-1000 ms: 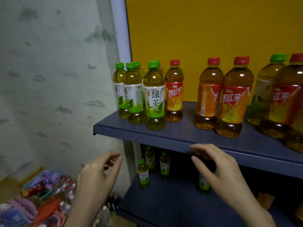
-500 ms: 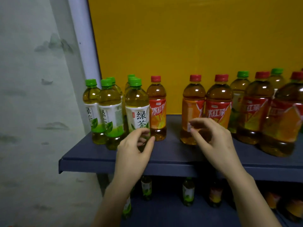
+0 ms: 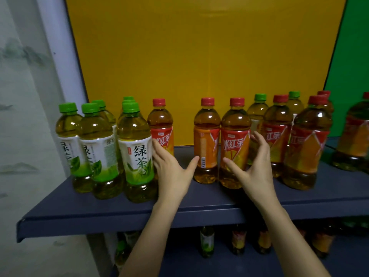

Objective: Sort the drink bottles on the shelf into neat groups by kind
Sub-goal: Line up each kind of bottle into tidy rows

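Observation:
On the dark blue shelf point(image 3: 99, 208) several green-capped green tea bottles point(image 3: 137, 154) stand grouped at the left. A red-capped iced tea bottle point(image 3: 160, 124) stands right beside them. Two more iced tea bottles point(image 3: 205, 140) point(image 3: 234, 136) stand in the middle. Further right, iced tea bottles point(image 3: 307, 144) and green tea bottles point(image 3: 257, 110) are mixed. My left hand point(image 3: 172, 172) is open, its fingers in front of the lone iced tea bottle, its thumb pointing toward the middle pair. My right hand point(image 3: 254, 168) is spread around the right bottle of that pair, thumb in front, fingers at its right side, not closed.
A yellow panel point(image 3: 199, 56) backs the shelf and a green one point(image 3: 353, 66) stands at the right. A white post point(image 3: 60, 56) and a patterned wall lie to the left. A lower shelf holds several more bottles point(image 3: 206, 240).
Both hands have risen from below the shelf edge to the bottles. The left now reaches the lone iced tea bottle, the right spreads around a middle one. The view has shifted up and right.

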`<state>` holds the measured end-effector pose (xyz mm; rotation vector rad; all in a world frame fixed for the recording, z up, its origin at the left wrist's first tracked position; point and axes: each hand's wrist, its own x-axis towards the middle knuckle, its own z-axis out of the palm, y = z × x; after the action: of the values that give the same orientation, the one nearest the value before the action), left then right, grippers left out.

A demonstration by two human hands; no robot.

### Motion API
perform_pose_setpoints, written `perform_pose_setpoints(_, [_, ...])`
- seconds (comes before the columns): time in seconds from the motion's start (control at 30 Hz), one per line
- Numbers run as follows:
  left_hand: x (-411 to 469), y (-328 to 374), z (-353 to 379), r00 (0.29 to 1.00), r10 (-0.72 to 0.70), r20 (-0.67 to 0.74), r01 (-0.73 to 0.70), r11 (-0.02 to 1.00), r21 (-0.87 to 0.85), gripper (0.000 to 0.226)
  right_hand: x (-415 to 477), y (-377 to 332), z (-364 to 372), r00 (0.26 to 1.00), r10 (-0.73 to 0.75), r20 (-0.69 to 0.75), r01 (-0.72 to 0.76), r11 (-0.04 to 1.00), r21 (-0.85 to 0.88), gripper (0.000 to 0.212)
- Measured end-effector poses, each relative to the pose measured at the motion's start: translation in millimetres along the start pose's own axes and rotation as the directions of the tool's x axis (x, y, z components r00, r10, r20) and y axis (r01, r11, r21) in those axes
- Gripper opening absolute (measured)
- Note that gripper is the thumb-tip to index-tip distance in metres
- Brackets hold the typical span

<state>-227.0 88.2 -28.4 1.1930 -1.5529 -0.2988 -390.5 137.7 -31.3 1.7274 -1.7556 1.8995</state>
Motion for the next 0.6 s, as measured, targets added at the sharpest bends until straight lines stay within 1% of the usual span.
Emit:
perform_pose_setpoints(0.1, [10,-2,5,0.998,-0.054,-0.016,0.054,0.998,0.011,0.123,2,8,0,0.992,0.059,0.113,-0.057,0.998,-0.023,0.085])
perform_pose_setpoints(0.2, [21,-5,9,0.998,-0.063,-0.016,0.063,0.997,0.04,0.119,5,11,-1,0.985,0.093,0.145,-0.09,0.996,-0.023,0.08])
perform_pose_setpoints(0.33, [30,-5,16,0.999,-0.04,0.005,0.04,0.999,0.027,0.1,9,10,0,0.981,0.11,0.158,-0.106,0.994,-0.036,0.08])
perform_pose_setpoints(0.5, [35,-3,30,0.998,0.01,0.069,-0.003,0.995,-0.1,0.066,13,11,3,0.98,0.123,0.159,-0.115,0.992,-0.056,0.08])
perform_pose_setpoints(0.6, [37,0,39,0.997,0.015,0.079,-0.002,0.988,-0.152,0.05,17,14,7,0.979,0.131,0.154,-0.121,0.99,-0.075,0.08])
